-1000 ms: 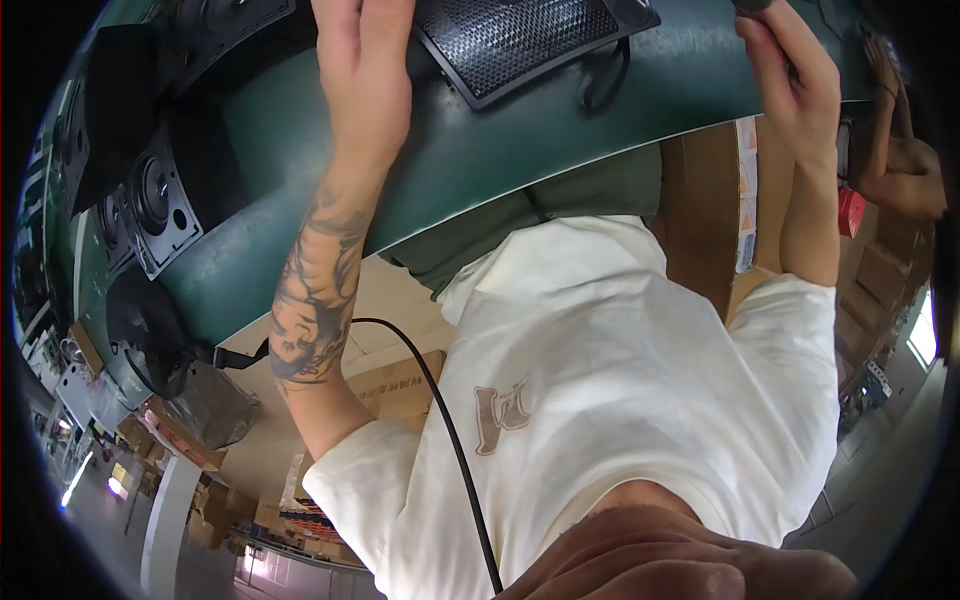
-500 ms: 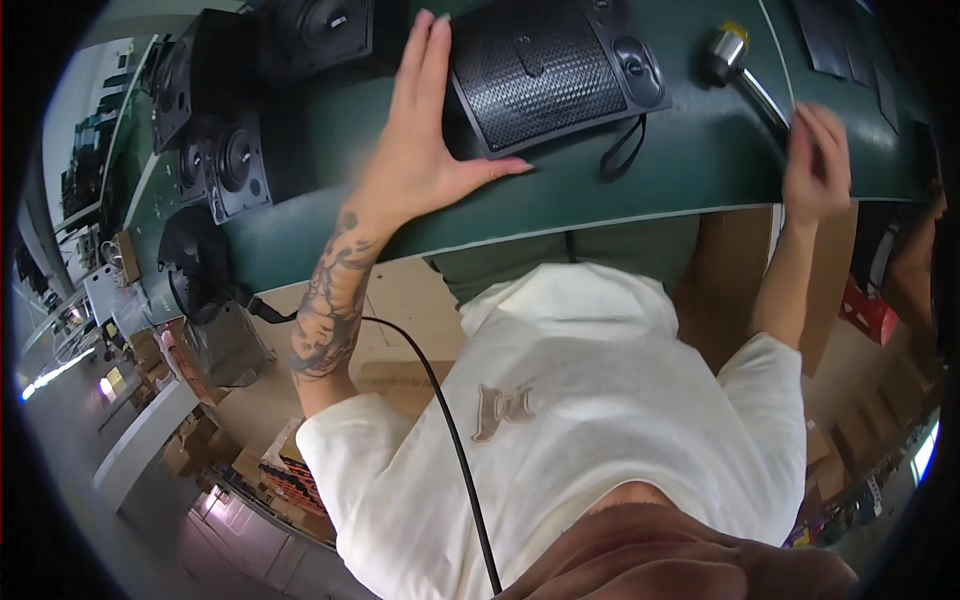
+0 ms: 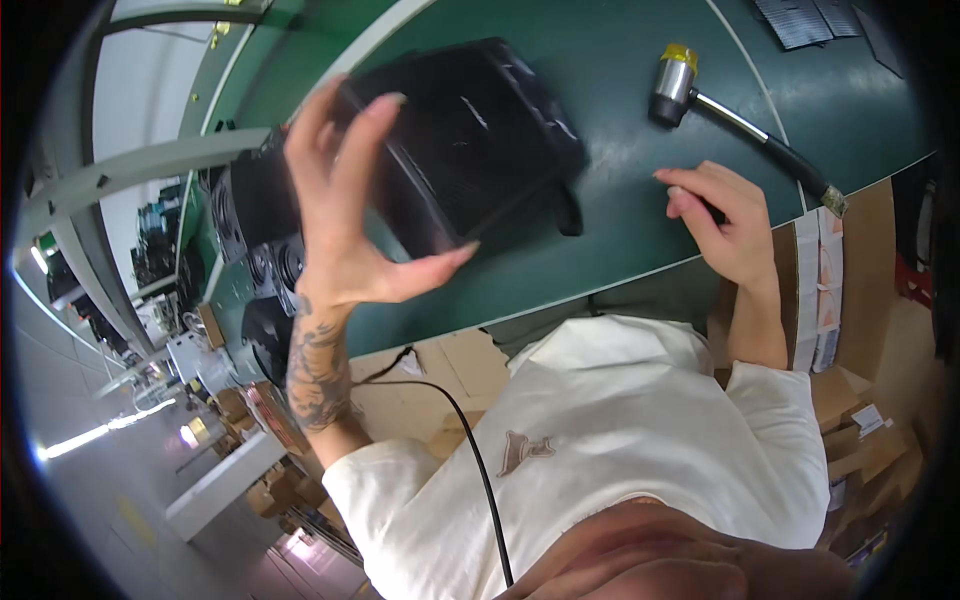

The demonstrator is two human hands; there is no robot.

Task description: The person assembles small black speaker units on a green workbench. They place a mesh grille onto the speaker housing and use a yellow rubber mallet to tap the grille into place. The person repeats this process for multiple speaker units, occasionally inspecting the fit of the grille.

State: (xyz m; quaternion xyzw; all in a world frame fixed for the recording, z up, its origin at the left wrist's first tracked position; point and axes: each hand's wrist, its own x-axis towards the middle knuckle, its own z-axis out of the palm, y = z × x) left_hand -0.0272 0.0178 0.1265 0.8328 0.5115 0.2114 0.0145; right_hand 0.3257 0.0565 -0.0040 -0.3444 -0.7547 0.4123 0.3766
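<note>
A black speaker (image 3: 465,140), blurred, sits on the green table. A short black strap (image 3: 568,212) hangs from its right end. My left hand (image 3: 345,200) is at the speaker's left side with fingers spread and thumb stretched along its near edge. Whether it touches the casing I cannot tell. To the right of the speaker, my right hand (image 3: 725,215) hovers over the table's near edge. Its fingers are loosely bent and apart, holding nothing visible. Beyond it lies a mallet (image 3: 735,118) with a metal head, a yellow face and a black handle reaching the table edge.
More black speakers (image 3: 245,205) stand at the table's left end, beside a black bag-like item (image 3: 268,335). Flat dark pieces (image 3: 810,22) lie at the far right. Cardboard boxes (image 3: 865,270) stand below the table at right. A black cable (image 3: 465,430) hangs across my shirt.
My right hand has come off the mallet handle and moved left; the mallet stays on the table. The view has shifted. The speaker looks turned, and my left hand remains beside it, fingers more bent.
</note>
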